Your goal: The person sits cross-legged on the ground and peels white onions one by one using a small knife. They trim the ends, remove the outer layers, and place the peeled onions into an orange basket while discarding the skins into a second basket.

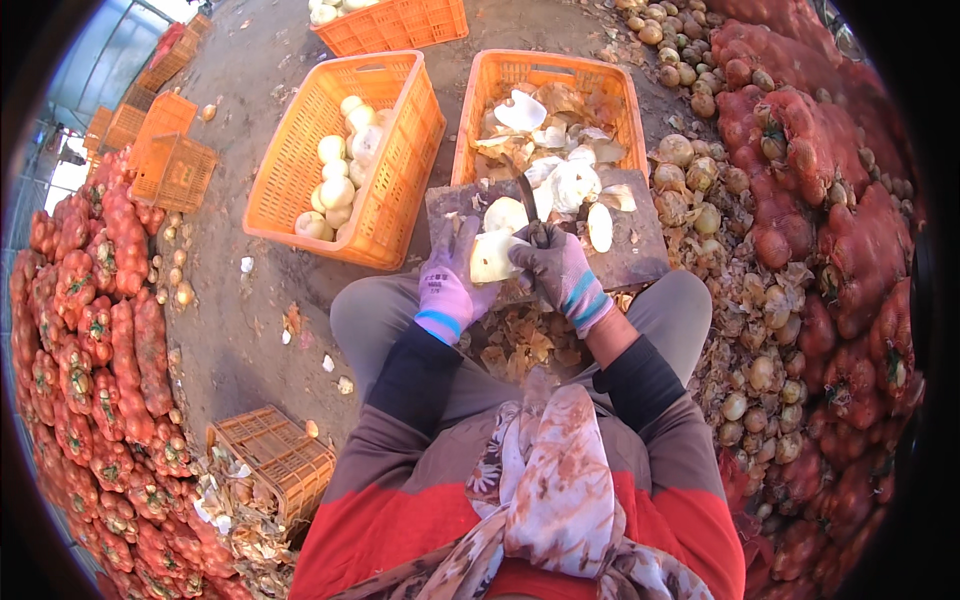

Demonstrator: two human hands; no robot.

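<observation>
My left hand (pixel 450 281), in a pale purple work glove, holds a peeled white onion (pixel 491 257) over a dark board (pixel 634 262) in front of my knees. Gripped in my gloved right hand (pixel 559 262) is a knife (pixel 525 191) with a dark, narrow blade that points away from me. The fingers of that hand touch or nearly touch the onion's right side; which of the two cannot be made out. Just beyond lies another pale onion (pixel 505 214). White peel pieces (pixel 600 227) rest on the board to the right.
An orange crate (pixel 262 217) of peeled onions stands ahead left. Beside it, another orange crate (pixel 636 127) holds skins. Unpeeled onions (pixel 705 174) and red mesh sacks (pixel 817 142) line the right. More sacks (pixel 82 337) pile up left, near a tipped crate (pixel 300 465).
</observation>
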